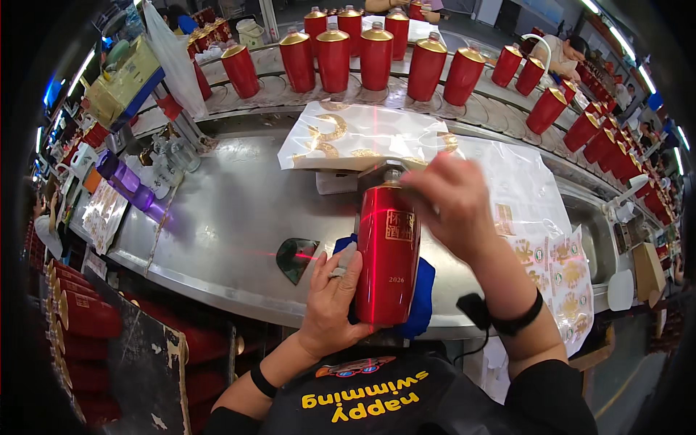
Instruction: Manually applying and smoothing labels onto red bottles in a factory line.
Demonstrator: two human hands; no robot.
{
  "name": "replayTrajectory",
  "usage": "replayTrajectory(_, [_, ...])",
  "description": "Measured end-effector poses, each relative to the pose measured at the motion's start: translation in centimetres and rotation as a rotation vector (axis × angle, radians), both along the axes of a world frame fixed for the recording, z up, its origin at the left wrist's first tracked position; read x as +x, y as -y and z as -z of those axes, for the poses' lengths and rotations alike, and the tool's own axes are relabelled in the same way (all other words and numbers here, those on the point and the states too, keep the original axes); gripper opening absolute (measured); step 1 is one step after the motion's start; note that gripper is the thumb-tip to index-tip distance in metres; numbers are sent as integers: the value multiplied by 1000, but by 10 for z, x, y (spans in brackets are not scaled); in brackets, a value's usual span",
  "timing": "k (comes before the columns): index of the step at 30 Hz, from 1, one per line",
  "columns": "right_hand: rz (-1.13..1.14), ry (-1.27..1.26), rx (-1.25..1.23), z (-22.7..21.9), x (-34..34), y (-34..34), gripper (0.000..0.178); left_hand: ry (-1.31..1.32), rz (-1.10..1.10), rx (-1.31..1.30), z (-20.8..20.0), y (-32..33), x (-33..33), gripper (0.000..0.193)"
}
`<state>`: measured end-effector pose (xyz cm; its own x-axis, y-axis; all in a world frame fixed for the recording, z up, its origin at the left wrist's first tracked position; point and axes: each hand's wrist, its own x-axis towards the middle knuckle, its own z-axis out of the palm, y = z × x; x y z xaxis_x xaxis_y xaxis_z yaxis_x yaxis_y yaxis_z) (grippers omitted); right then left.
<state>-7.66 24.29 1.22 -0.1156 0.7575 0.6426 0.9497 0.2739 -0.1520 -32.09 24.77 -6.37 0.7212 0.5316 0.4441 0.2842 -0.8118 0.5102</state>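
A glossy red bottle [386, 262] with a gold square emblem stands tilted before me, its base over a blue cloth [422, 299]. My left hand [330, 303] steadies it low on the left side, fingers bent against the wall; a pale wrap covers one finger. Up at the bottle's gold shoulder and clear neck, my right hand [458, 206] is smeared by motion with its fingers curled. Whether it pinches anything does not show. Red laser lines cross the bottle. A dark green, glassy flat piece [296, 259] lies on the metal bench left of my left hand.
White sheets with gold decals [348, 132] lie behind the bottle, more decal sheets [562, 272] at right. Beyond, a curved conveyor [268, 101] carries several red bottles [375, 61]. A purple water bottle [134, 185] stands left, a sink [598, 243] right. Other people work farther back.
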Motion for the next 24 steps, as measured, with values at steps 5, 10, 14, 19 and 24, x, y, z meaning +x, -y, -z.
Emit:
replayTrajectory(5, [-522, -481, -313, 12, -22, 27, 17, 58, 3, -41, 20, -5, -4, 106])
replayTrajectory(10, [131, -609, -100, 30, 27, 37, 15, 42, 170, -113, 3, -16, -4, 97])
replayTrajectory(14, [66, -942, -245, 13, 32, 52, 20, -214, 347, 141, -25, -55, 20, 77])
replayTrajectory(19, [28, -588, -15, -18, 77, 28, 29, 6, 170, -26, -29, -101, 54, 61])
replayTrajectory(24, [100, -384, -57, -26, 173, -73, 25, 346, 86, -1335, 12, -114, 75, 55])
